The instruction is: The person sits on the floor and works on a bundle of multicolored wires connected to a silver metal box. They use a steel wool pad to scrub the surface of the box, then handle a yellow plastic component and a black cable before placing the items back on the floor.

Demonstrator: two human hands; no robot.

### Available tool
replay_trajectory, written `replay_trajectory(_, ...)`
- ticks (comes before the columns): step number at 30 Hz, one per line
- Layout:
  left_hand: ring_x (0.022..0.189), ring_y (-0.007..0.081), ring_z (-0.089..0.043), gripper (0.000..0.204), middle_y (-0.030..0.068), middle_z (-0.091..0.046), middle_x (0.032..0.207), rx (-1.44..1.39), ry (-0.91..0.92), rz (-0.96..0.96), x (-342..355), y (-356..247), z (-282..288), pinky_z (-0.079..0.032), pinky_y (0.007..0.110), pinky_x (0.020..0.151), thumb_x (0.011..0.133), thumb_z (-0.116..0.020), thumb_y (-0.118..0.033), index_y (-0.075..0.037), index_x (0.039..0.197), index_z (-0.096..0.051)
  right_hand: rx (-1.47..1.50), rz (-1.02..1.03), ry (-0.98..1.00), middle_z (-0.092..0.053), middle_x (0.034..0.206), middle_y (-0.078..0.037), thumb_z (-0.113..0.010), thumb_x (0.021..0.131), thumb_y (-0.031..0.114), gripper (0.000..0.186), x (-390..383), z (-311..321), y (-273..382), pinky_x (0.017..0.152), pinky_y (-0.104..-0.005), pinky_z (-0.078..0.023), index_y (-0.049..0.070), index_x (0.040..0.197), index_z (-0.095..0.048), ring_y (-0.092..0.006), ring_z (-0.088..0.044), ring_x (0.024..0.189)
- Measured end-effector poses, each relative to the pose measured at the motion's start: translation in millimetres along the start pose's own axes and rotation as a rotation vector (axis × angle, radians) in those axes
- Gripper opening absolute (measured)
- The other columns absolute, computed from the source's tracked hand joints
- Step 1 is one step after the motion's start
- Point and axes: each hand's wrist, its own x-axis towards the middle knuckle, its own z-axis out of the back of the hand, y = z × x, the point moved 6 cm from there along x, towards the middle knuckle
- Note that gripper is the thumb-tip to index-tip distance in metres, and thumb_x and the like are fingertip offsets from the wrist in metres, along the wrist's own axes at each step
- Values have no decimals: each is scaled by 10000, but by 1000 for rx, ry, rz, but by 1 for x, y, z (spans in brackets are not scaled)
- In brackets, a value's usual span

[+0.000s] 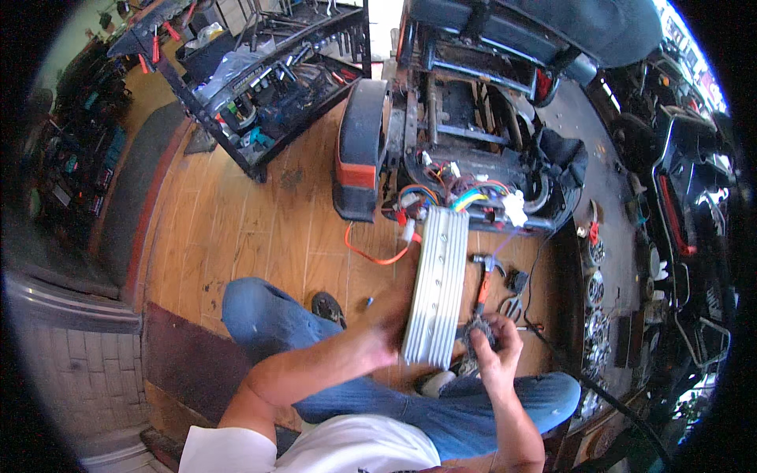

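Observation:
A silver finned metal controller box [438, 292] stands tilted in front of me, with coloured wires [471, 199] running from its far end. My left hand [385, 343] supports the box from its left side, its fingers hidden behind it. Close to the box's near right edge, my right hand [498, 351] is closed, fingers pinching a small dark, rough-looking thing [478, 326] whose kind I cannot make out. An orange wire [369, 258] with a white connector [408, 230] loops out left of the box.
Ahead stands a partly stripped scooter frame [461, 130] with a black seat [552, 31] and fender [364, 150]. A hammer [482, 285] and grey-handled scissors [511, 307] lie on the wooden floor. A black tool cart [268, 102] is at far left; metal wheels [594, 288] line the right.

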Motion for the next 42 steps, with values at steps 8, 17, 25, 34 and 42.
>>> replay_trajectory(8, 922, 208, -743, 822, 94, -723, 1071, 20, -36, 84, -7, 8, -5, -649, 383, 784, 927, -412, -800, -138, 1388, -570, -69, 121, 7, -692, 954, -42, -740, 922, 78, 298, 2, 6, -4, 769, -255, -507, -13, 1178, -617, -98, -628, 840)
replay_trajectory(17, 911, 245, -722, 910, 99, -706, 1067, 8, 22, -68, 36, -4, 54, -634, 416, 759, 850, -483, -862, -100, 1332, -604, -156, 318, 143, -752, 974, -109, -767, 896, 98, 444, 1, -27, 62, 738, -292, -542, -6, 1309, -642, -147, -686, 828)
replay_trajectory(25, 1044, 203, -649, 442, 50, -705, 1105, 102, 19, -112, 42, -17, 61, -526, 394, 908, 946, -678, -435, -123, 1258, -652, -117, 328, 225, -753, 1086, -204, -768, 863, 150, 426, 5, -44, 59, 858, -382, -579, -1, 1252, -682, -291, -755, 996)
replay_trajectory(34, 1182, 141, -533, 325, -47, -627, 1297, 586, -455, -101, 147, -6, 234, -429, 380, 985, 927, -671, -273, -161, 1231, -697, 290, -430, -12, -711, 1129, -109, -695, 928, 180, 484, 94, -57, -160, 862, -343, -523, 46, 1383, -597, -183, -648, 960)
replay_trajectory(42, 1435, 240, -377, 758, 99, -578, 1406, 481, -269, -64, 160, -5, 256, -251, 513, 1178, 917, -575, -680, -98, 1403, -568, 123, -302, 269, -734, 1120, -162, -708, 938, 223, 575, 86, -87, -223, 856, -312, -542, -41, 1423, -547, -200, -689, 984)
